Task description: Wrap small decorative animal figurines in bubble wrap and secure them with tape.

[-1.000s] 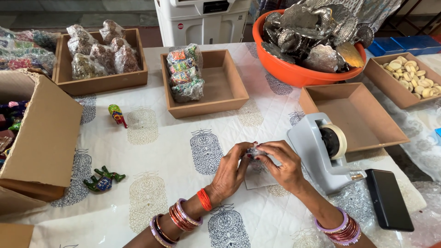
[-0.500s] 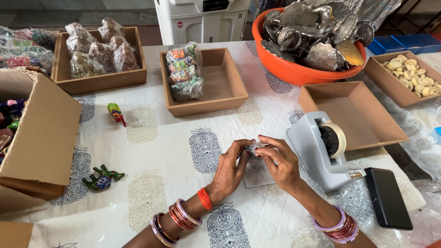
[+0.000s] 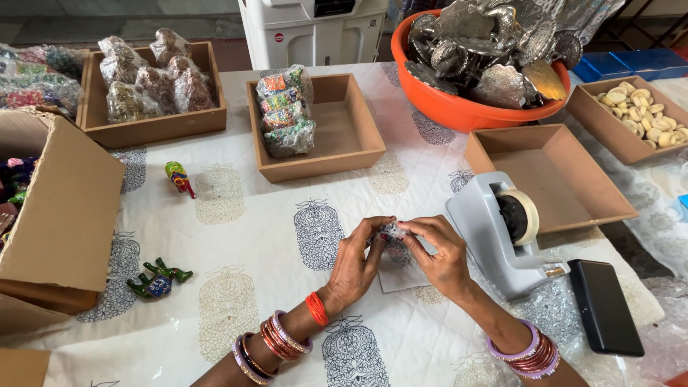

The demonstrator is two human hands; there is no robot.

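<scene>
Both hands meet over the middle of the tabletop (image 3: 236, 236); the left hand (image 3: 356, 264) and right hand (image 3: 438, 252) each have their grip clamped on a small bubble-wrapped bundle (image 3: 392, 239), held just above a white sheet (image 3: 401, 276); a grey tape dispenser (image 3: 502, 236) stands just beside the right hand; a black phone (image 3: 604, 307) lies farther right.

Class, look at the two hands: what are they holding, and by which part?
Both the left hand and right hand pinch a small bubble-wrapped bundle at its opposite sides with their fingertips.
</scene>
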